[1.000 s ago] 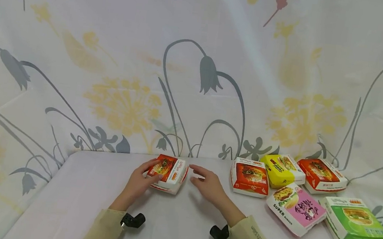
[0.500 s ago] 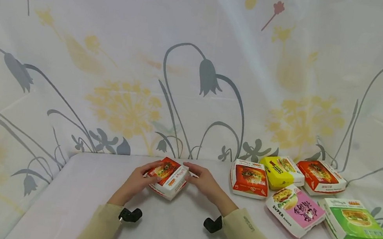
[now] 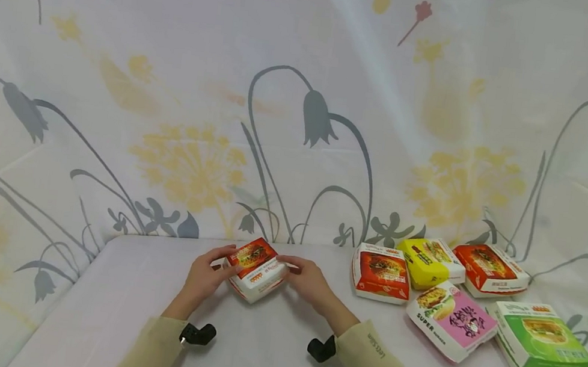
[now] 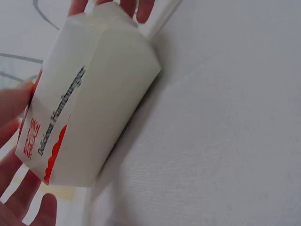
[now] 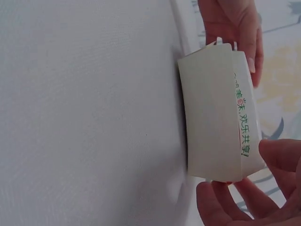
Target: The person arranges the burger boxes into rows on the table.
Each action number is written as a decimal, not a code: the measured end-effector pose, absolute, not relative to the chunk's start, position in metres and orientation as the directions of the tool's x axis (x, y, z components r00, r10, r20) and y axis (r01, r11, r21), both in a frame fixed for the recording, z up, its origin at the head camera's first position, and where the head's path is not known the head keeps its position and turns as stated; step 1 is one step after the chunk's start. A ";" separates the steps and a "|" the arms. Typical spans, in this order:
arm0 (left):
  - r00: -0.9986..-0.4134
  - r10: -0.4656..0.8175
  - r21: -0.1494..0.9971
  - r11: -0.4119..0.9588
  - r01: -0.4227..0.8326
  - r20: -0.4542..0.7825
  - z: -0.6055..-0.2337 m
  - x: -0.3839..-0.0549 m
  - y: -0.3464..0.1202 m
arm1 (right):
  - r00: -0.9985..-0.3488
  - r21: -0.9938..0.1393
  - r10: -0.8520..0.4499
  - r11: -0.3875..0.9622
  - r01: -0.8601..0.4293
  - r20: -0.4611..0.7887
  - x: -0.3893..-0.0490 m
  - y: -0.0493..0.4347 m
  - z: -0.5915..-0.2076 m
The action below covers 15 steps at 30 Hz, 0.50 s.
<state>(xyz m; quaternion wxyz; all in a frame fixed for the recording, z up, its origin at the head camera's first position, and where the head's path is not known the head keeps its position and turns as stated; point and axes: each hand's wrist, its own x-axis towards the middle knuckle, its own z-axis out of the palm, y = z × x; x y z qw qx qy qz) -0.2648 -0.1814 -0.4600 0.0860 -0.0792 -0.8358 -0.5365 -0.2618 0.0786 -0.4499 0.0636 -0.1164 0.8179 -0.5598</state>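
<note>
A red-and-white burger box (image 3: 257, 267) with a burger picture on its lid stands slantwise between my hands. My left hand (image 3: 205, 273) grips its left side, thumb on the lid and fingers along the far edge. My right hand (image 3: 307, 279) holds the right corner, fingers at the back and thumb on the near side. In the left wrist view, a plain white side of the box (image 4: 110, 99) and a printed flap face the camera. Green lettering runs along the box's flap (image 5: 244, 125) in the right wrist view, with its underside right at the cloth.
On the right stand more burger boxes: a red one (image 3: 382, 272), a yellow one (image 3: 429, 264), another red one (image 3: 491, 269), a pink one (image 3: 453, 320) and a green one (image 3: 545, 339). A flower-patterned curtain (image 3: 280, 164) rises behind the white tabletop (image 3: 263, 355).
My right hand has moved left onto the box, from beside it. The box has turned clockwise, so its white strip now points toward the near right. The other boxes have stayed put.
</note>
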 end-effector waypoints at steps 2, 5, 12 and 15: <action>-0.965 -0.003 0.863 0.448 0.232 0.261 -0.459 -0.263 -0.182 | -0.966 -0.930 -0.259 0.350 -0.111 0.018 -0.259 0.077 -0.449; -0.952 -0.053 0.839 0.488 0.239 0.302 -0.458 -0.261 -0.181 | -0.965 -0.927 -0.260 0.360 -0.106 0.009 -0.254 0.075 -0.447; -0.925 -0.066 0.791 0.543 0.281 0.373 -0.457 -0.257 -0.178 | -0.965 -0.912 -0.264 0.394 -0.115 0.008 -0.244 0.072 -0.445; -0.922 -0.034 0.790 0.529 0.310 0.385 -0.457 -0.256 -0.177 | -0.962 -0.909 -0.272 0.400 -0.119 0.006 -0.241 0.071 -0.445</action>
